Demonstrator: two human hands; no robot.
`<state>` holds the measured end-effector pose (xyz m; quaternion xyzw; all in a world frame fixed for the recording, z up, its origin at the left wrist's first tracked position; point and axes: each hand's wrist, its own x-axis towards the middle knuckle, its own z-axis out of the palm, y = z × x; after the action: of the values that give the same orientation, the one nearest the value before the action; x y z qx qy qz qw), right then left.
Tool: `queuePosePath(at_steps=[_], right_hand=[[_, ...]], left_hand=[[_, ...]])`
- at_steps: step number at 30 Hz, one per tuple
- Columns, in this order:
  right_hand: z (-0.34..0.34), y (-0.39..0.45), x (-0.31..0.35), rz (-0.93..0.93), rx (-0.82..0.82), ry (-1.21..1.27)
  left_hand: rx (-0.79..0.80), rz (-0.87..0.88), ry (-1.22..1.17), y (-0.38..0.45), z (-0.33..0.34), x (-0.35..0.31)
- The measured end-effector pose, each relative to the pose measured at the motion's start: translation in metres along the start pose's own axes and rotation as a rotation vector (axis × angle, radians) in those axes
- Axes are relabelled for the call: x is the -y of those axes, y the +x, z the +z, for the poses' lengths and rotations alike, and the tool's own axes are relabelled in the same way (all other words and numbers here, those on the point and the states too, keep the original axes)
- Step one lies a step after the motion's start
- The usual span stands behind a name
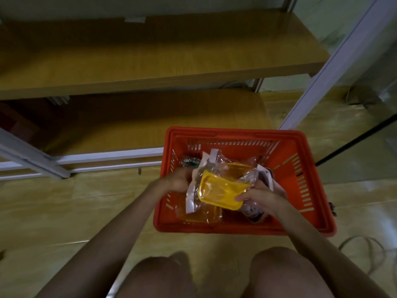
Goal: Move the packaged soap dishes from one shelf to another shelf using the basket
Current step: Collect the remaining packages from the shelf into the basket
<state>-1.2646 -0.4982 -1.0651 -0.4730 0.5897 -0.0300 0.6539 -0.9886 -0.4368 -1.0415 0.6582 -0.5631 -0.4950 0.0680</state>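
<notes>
Both hands (217, 190) gripping yellow soap dish (221, 193), long axis left-right

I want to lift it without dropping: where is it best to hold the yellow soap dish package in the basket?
Probably by its two short ends, from both sides: the yellow soap dish package lies tilted atop the pile in the red basket, left hand and right hand already gripping there.

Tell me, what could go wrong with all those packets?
The yellow soap dish sits in slippery clear wrap, held by the left hand and right hand only at its ends, so it might slip back into the red basket. Other packets crowd beneath and could snag or lift out too.
</notes>
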Motion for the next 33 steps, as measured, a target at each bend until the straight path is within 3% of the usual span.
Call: queuePosePath(at_steps=[3,4,6,10,15,22,33], right_hand=[[0.015,0.006,-0.001,-0.056,0.02,-0.189],[0.023,0.005,0.0,-0.08,0.046,-0.264],[0.039,0.012,-0.003,-0.127,0.086,-0.381],[0.065,0.013,-0.004,-0.271,0.148,-0.691],[0.07,0.003,-0.002,-0.333,0.116,-1.194],[0.079,0.016,-0.006,-0.233,0.106,-1.162],[0.069,0.038,-0.009,0.042,0.21,-0.817]], left_hand=[[0.039,0.037,-0.358,-0.022,-0.034,-0.015],[0.107,0.034,-0.343,-0.026,-0.04,-0.018],[0.238,0.02,-0.142,-0.028,-0.039,-0.024],[0.246,-0.049,0.493,-0.02,-0.014,-0.017],[0.301,-0.076,0.526,-0.022,0.0,-0.016],[0.276,0.063,0.787,-0.017,0.012,-0.009],[0.192,0.118,0.773,-0.019,0.021,0.015]])
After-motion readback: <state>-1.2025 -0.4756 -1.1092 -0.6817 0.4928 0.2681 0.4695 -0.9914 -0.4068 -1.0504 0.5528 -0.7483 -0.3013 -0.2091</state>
